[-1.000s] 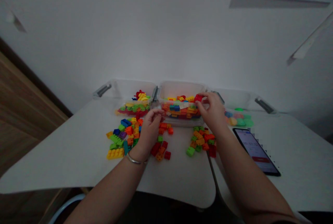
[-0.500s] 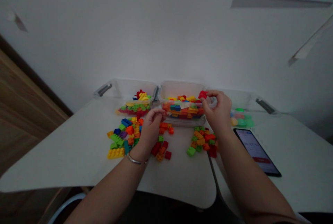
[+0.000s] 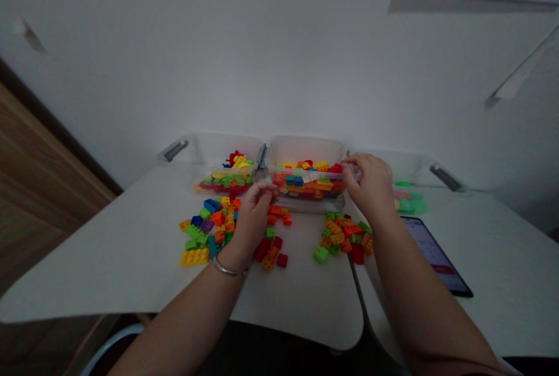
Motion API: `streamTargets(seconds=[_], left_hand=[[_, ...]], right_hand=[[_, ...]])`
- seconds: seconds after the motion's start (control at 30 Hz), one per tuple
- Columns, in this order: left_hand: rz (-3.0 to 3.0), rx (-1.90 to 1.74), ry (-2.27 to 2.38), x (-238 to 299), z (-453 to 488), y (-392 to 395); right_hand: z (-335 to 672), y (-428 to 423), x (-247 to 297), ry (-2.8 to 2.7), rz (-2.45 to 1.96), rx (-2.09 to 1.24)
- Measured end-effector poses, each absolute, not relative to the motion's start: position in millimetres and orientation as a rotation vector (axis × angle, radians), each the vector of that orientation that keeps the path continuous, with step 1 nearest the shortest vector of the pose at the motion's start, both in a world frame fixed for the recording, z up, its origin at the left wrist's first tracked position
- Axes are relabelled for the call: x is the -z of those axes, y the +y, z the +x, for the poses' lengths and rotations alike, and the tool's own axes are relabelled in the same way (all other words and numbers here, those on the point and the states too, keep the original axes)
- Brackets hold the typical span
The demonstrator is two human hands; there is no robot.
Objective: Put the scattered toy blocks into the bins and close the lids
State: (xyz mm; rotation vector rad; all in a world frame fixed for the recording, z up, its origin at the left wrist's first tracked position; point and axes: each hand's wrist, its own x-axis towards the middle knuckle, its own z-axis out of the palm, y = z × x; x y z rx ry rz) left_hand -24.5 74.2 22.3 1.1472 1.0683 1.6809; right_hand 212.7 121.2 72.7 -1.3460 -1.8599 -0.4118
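Observation:
My right hand (image 3: 367,184) rests its fingertips on the right rim of a clear plastic box (image 3: 305,152), which is filled with mixed bricks. A red toy brick (image 3: 335,169) lies in the box just left of my fingers, not gripped. My left hand (image 3: 254,220) is curled above the table, between two piles of loose bricks (image 3: 205,230) (image 3: 271,248). Its fingers are closed, and they hide whatever may be inside them. A metal bangle (image 3: 227,269) circles my left wrist. Another pile of loose bricks (image 3: 338,239) lies below my right hand.
Clear side compartments hold more bricks to the left (image 3: 227,181) and right (image 3: 408,204) of the box. A smartphone (image 3: 437,256) lies on the white table (image 3: 109,259), partly behind my right forearm. A wooden panel (image 3: 43,190) stands to the left, with a white wall behind.
The red brick has left my right hand's fingers and now lies in the box. My right hand has moved slightly right, covering more of the phone. My left hand has barely moved.

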Motion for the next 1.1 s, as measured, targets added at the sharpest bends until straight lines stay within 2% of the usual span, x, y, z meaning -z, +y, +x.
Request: streamTargets(seconds=[0.13, 0.5, 0.83, 1.0, 1.1], left_hand=[[1.147, -1.672, 1.068, -24, -24, 73], [1.156, -1.670, 1.082, -26, -23, 71], [1.161, -1.686, 1.089, -25, -23, 72], [1.157, -1.679, 1.106, -27, -22, 71], [1.165, -1.677, 1.101, -26, -21, 70]], right_hand=[[208, 117, -78, -2.043, -1.228, 0.387], [193, 115, -69, -2.325, -1.382, 0.521], [186, 94, -86, -2.087, -0.995, 0.264], [165, 79, -82, -2.451, -0.979, 0.014], [147, 74, -66, -2.703, -1.019, 0.024]])
